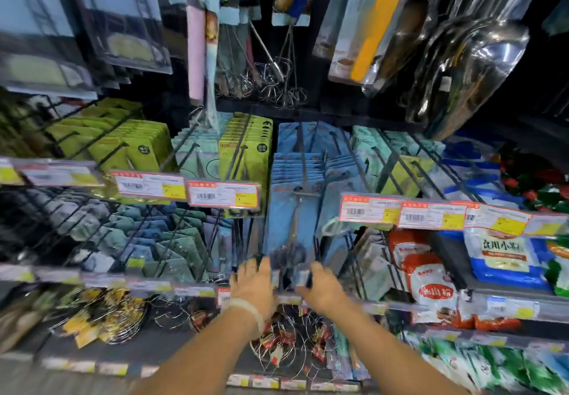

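Left hand and right hand are curled on the lower corners of the blue carded pack. Its top is seen at the peg tip. Seating unconfirmed due to blur; release judged outstanding.

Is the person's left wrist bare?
No, a pale bracelet circles the wrist of the left hand, which holds the blue scissors pack.

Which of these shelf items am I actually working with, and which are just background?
In hand: scissors pack, gripped at its lower end by left hand and right hand.
Just there: price tags, wire whisks, green card packs, red-and-white bags.
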Demonstrator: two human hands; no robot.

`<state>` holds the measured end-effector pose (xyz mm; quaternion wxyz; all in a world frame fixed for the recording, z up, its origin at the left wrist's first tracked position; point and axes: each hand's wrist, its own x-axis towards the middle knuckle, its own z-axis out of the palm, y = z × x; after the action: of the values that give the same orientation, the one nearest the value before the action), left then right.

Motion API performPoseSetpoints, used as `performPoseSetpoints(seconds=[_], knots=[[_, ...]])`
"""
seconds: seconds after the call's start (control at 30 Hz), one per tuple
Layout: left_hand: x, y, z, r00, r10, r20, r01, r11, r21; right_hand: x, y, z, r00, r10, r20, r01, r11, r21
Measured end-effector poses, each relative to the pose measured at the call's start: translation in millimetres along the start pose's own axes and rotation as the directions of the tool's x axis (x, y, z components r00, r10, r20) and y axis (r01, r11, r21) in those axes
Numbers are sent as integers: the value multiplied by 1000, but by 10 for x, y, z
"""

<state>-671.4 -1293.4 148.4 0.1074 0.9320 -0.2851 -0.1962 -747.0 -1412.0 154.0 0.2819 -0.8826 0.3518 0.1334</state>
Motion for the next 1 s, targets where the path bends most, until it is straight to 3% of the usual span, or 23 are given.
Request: performPoseSetpoints(seconds=[0.1,0.23,0.5,1.0], knots=[[-85,-504,-122,997,-74,-29,77,989,127,-18,-523,342,980,-190,67,198,969,-150],[-191,-1317,-458,964,-231,-129,248,959,136,-11,-1352,671,898,-424,122,440,845,-303],[-757,-3048,-1258,830,-485,-274,531,838,127,-119,-3351,1223,710,-669,219,686,586,-432],[-2325,-6090,-2156,525,-800,-289,815,571,-101,-1121,-6599,2929,318,-842,436,919,160,-361]])
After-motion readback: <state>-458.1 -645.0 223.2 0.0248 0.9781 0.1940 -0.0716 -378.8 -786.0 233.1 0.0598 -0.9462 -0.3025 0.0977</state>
